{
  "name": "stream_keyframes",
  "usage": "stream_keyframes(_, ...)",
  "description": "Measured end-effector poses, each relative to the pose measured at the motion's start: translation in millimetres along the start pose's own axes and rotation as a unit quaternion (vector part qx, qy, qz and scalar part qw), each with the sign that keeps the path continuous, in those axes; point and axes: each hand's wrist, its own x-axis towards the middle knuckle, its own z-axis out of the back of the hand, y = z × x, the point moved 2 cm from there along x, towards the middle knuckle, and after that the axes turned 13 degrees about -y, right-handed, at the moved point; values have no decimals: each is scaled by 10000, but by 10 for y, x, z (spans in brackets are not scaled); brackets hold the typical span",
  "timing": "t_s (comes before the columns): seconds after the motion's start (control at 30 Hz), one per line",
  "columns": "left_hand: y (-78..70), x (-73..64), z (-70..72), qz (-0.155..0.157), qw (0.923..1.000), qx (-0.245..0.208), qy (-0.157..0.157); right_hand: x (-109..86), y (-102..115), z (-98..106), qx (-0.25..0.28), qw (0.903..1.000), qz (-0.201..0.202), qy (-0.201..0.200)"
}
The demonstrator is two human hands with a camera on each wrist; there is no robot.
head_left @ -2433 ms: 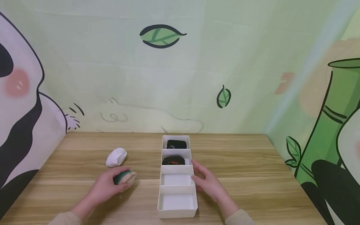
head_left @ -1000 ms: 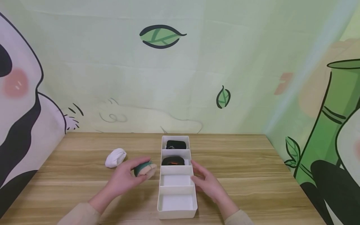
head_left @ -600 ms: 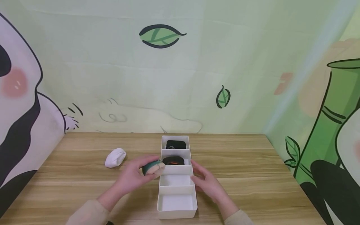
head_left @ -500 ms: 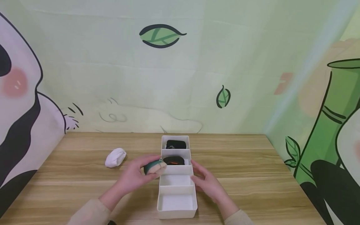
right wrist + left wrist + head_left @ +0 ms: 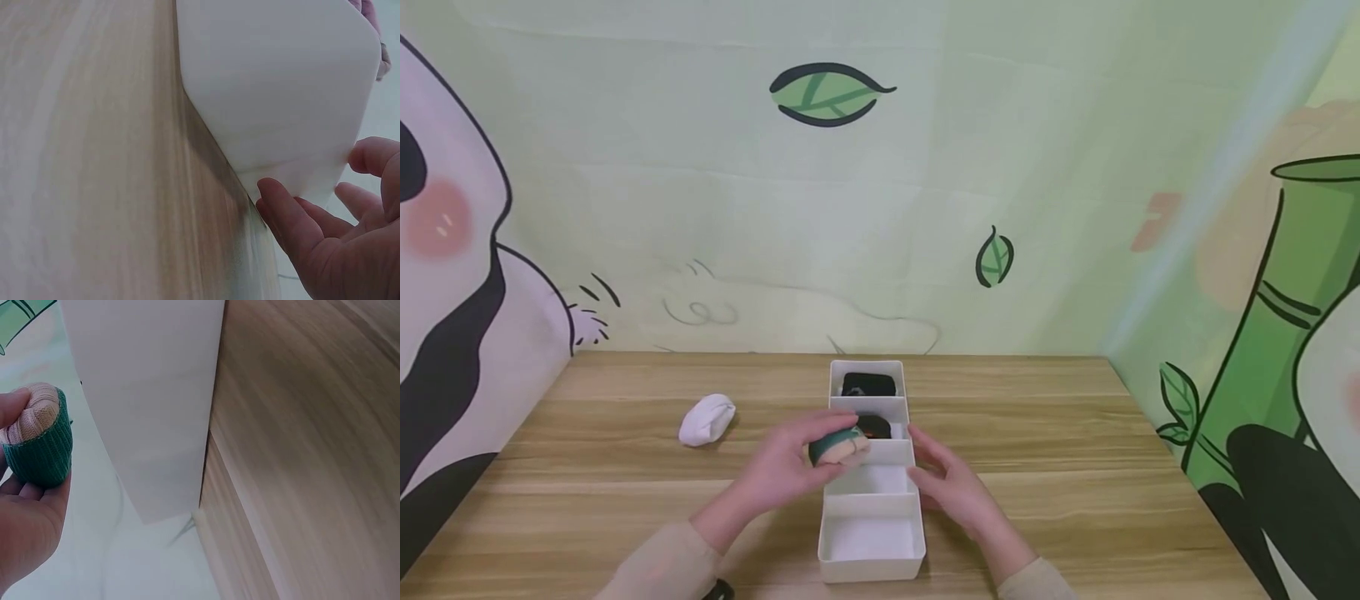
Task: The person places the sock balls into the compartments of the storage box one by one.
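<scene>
A: Up comes the answer: where's the green-and-beige knit roll?
B: Raised at the left edge of the white box, pinched between the left hand's thumb and fingers!
A: And the right hand?
B: Fingers spread, tips touching the box's right edge!
A: Inside?
B: One black item in the far-end compartment, a second dark item in the next! A white bundle lies toward the table's far left corner!

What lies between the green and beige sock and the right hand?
In the head view, part of the white box shows between them: one compartment with nothing visible inside.
</scene>
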Motion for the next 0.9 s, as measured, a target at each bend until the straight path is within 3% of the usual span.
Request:
stream_keyframes(0.23, -59, 43, -90, -344, 9990, 149, 229, -6, 8, -7, -3, 10000, -18, -36)
stream_keyframes(0.9, -63, 75, -309, -689, 9949, 472, 561, -4, 19, -4, 65, 10000, -16, 66)
